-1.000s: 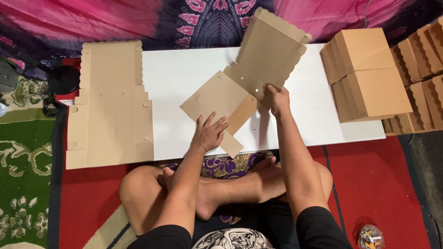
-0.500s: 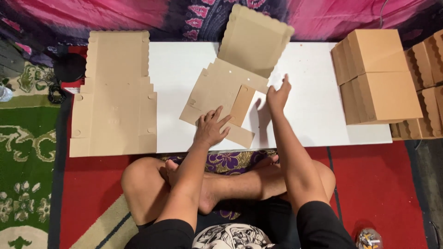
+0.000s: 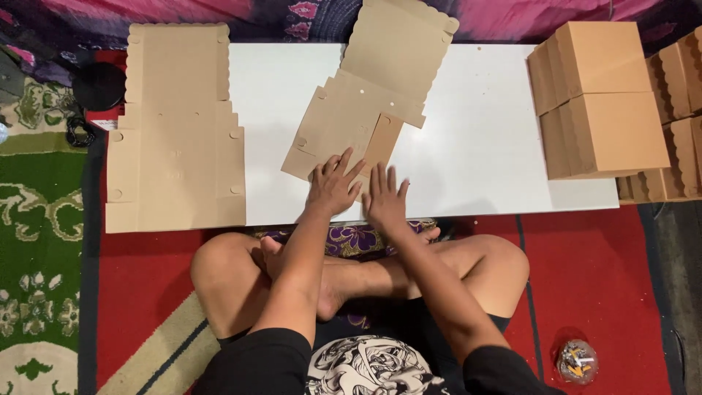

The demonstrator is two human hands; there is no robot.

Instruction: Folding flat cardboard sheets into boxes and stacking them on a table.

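Pressing flat: both hands lie palm-down, fingers spread wide, gripping nothing. Left hand rests on the near corner of the die-cut cardboard blank; right hand sits just beside it at the blank's near edge, partly on the white surface. Judged: open palms hold the sheet still and flat against the surface rather than lifting it

Blank: tan corrugated board, matte, lying at an angle across the middle of the surface, far end reaching past the far edge. Far panel has a scalloped rim; side flaps notched; one narrow flap folded over near the hands. Small punched holes visible

Left: stack of unfolded blanks, same board, squared up, overhanging the surface's left and near edges, within reach of the left hand

Right: folded boxes, closed, piled at the right end; more with scalloped edges beyond

Person sits cross-legged on a red mat; small clear container near right
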